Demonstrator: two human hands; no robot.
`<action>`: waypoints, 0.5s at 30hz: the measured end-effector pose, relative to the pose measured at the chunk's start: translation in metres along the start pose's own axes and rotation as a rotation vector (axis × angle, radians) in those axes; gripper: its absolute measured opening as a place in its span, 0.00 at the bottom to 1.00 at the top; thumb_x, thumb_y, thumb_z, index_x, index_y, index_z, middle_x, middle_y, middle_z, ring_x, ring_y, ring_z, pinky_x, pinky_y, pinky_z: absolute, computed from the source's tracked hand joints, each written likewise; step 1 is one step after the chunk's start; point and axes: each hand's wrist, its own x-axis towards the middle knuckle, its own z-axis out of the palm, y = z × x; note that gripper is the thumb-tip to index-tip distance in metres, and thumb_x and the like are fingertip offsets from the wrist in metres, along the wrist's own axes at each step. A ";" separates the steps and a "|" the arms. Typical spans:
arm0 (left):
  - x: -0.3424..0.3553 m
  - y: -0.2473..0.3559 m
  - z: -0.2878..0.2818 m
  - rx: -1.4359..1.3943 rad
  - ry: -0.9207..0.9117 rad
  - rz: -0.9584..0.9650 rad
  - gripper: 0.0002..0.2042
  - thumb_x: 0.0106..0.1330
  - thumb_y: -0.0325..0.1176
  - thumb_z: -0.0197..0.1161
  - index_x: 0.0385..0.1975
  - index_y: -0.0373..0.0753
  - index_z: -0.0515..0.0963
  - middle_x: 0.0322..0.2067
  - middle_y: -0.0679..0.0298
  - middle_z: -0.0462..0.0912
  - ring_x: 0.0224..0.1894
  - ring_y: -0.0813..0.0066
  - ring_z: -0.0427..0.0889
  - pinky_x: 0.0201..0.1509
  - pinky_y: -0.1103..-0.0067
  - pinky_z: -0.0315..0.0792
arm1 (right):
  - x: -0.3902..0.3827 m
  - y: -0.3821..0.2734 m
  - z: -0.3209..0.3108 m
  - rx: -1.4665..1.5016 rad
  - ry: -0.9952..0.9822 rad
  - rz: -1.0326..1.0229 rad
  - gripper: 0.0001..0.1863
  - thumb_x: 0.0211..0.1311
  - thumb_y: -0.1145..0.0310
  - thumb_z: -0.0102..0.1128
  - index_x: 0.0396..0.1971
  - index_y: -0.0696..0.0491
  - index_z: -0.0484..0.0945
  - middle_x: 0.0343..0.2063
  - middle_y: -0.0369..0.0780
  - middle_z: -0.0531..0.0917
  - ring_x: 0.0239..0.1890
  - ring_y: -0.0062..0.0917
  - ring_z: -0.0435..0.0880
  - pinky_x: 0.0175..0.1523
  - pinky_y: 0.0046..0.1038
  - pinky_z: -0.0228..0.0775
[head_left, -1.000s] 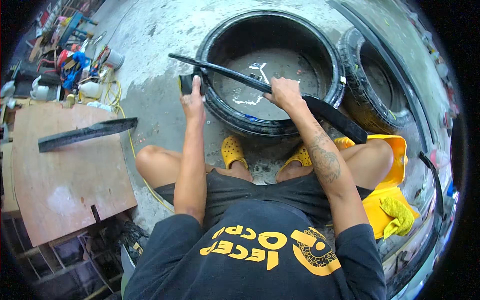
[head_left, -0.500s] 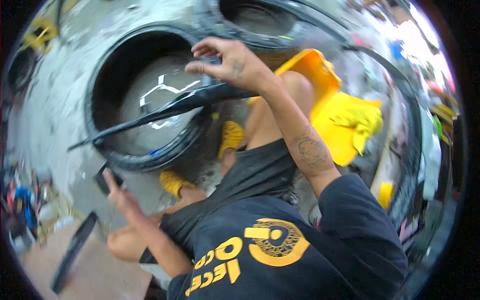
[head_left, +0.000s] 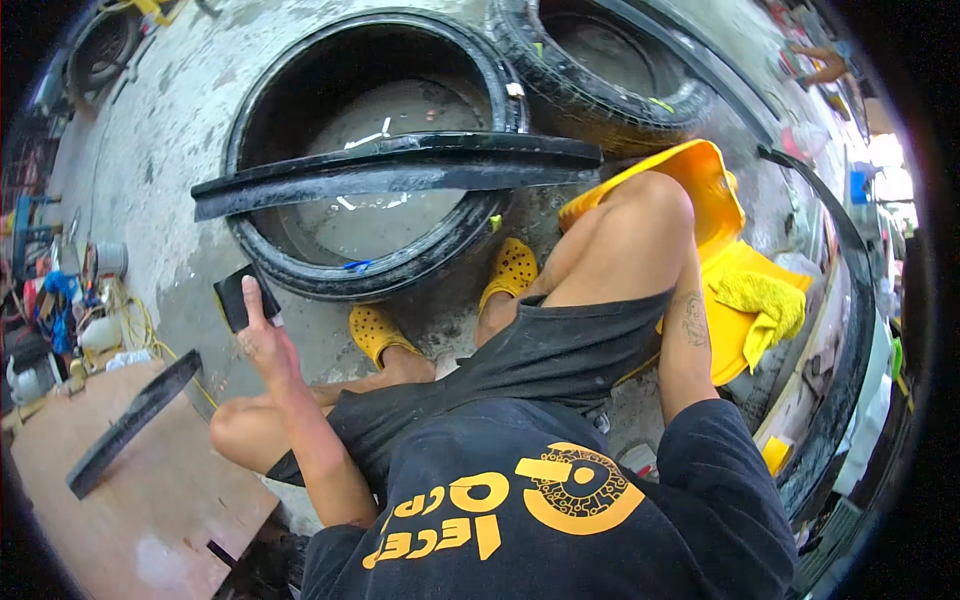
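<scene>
In my left hand (head_left: 264,338) is a flat black rectangular pad (head_left: 234,300), with one finger stretched along it. It is held beside the near left rim of a large black tire (head_left: 240,235) lying on its side. Across this tire rests a long, slightly bent black strip (head_left: 400,165) with a wet or dusty sheen. Its right end reaches close to my bent right knee. My right forearm (head_left: 688,325) runs up behind that knee, which hides the hand and its fingers.
A second tire (head_left: 520,60) lies behind on the right. On my right sit a yellow plastic piece (head_left: 745,335) and a yellow cloth (head_left: 760,305). Another black strip (head_left: 135,420) rests on a wooden board (head_left: 150,520) at the left. Tools and cords clutter the far left.
My right hand has dropped from above the strip to behind my right knee. The strip now shows its broad side across the tire. The left hand still holds the pad.
</scene>
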 end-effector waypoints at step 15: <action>-0.009 -0.018 0.069 -0.112 -0.219 -0.210 0.15 0.69 0.35 0.69 0.52 0.43 0.77 0.38 0.70 0.83 0.31 0.84 0.80 0.27 0.82 0.72 | 0.026 0.004 0.026 1.949 -0.407 0.080 0.21 0.72 0.66 0.55 0.59 0.60 0.75 0.59 0.47 0.79 0.65 0.34 0.74 0.74 0.35 0.59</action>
